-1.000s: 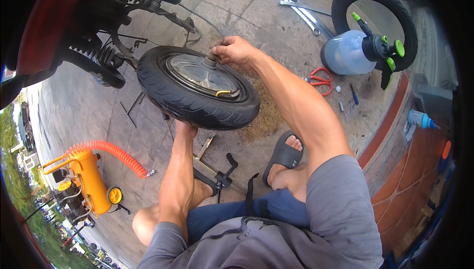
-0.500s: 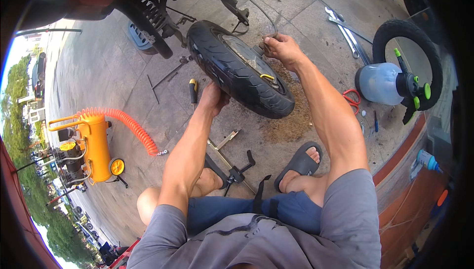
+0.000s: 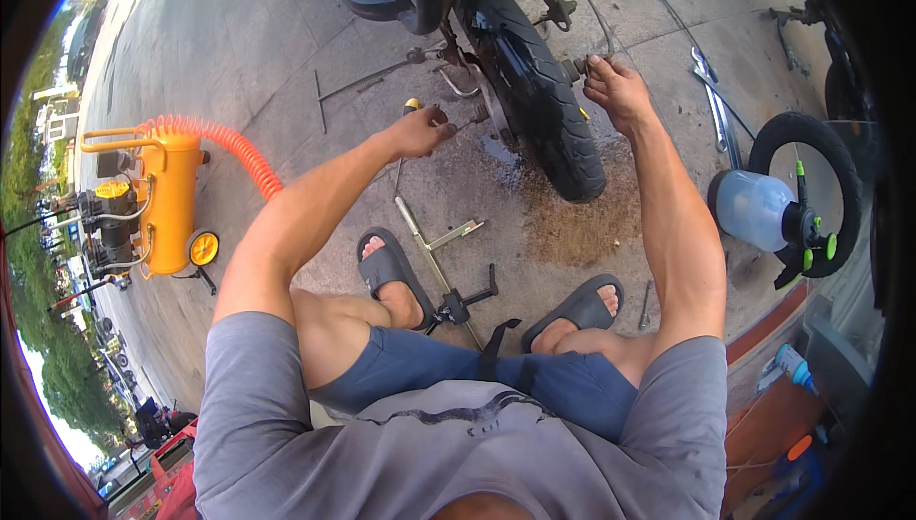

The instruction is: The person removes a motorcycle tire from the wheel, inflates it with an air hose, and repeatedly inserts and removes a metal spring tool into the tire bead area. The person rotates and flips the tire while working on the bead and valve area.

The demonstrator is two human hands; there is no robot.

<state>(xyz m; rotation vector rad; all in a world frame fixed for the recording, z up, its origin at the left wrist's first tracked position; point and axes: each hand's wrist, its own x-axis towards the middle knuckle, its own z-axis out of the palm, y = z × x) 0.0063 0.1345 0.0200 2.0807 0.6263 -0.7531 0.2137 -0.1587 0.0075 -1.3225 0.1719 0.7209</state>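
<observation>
A motorbike wheel with a black tyre (image 3: pixel 534 81) stands nearly upright below the rear of the bike, turned slightly aslant. On its right side my right hand (image 3: pixel 618 93) is closed round a small dark hub part (image 3: pixel 575 68), where a thin cable (image 3: pixel 599 10) comes down. My left hand (image 3: pixel 417 132) is at the left side, fingers curled by the end of a thin axle-like rod (image 3: pixel 474 118); what they pinch is too small to make out. Under that hand lies a screwdriver (image 3: pixel 411 104) with a yellow-and-black handle, partly hidden.
An orange air compressor (image 3: pixel 172 205) with a coiled hose (image 3: pixel 234 150) stands left. Between my sandals lies a metal stand (image 3: pixel 453 305). Spanners (image 3: pixel 713 105), a spray bottle (image 3: pixel 754 207) and a loose tyre (image 3: pixel 844 153) are at right. Sawdust-like dirt (image 3: pixel 582 224) covers floor by the wheel.
The wheel has swung from lying tilted to nearly upright. My left hand has left the tyre's underside for the hub's left side. My right hand keeps its hold at the right.
</observation>
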